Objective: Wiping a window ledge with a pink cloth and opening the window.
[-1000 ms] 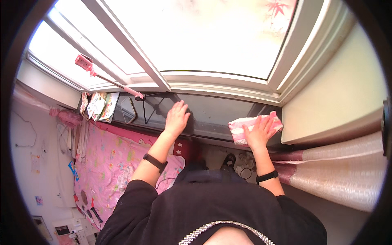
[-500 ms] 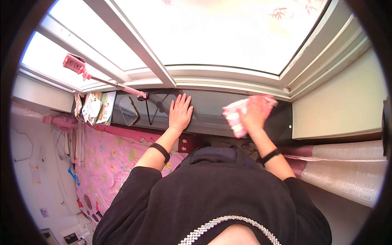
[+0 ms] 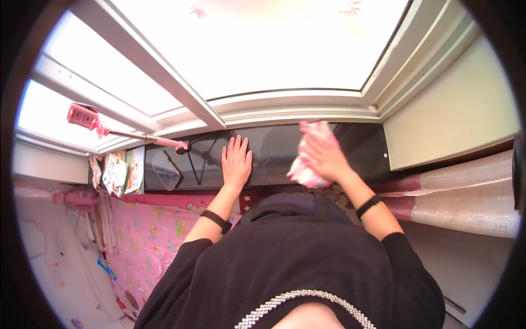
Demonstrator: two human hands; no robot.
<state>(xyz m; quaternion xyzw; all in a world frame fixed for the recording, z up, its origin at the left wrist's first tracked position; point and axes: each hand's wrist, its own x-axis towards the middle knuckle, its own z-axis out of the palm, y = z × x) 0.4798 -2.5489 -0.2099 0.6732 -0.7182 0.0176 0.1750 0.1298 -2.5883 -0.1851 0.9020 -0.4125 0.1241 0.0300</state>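
My left hand (image 3: 236, 162) lies flat on the dark, glossy window sill (image 3: 271, 140), its fingers stretched out and holding nothing. Under my right hand (image 3: 327, 159) is a pink and white cloth (image 3: 308, 164), bunched and pressed against the sill. The fingers of that hand bend over the cloth, and their tips are partly lost in its folds. A pink selfie stick with a black tripod foot (image 3: 183, 147) stands just left of my left hand, leaning toward the window.
A phone-shaped flat object (image 3: 166, 170) and some booklets (image 3: 135, 170) lie on the sill's left part. White window frames (image 3: 307, 104) border the far side. Behind the sill are a pink patterned bedspread (image 3: 148, 230) on the left and a gathered curtain (image 3: 460, 192) on the right.
My right hand has moved left with the cloth, toward the middle of the sill. My left hand keeps its place on the sill, while the whole view has shifted slightly.
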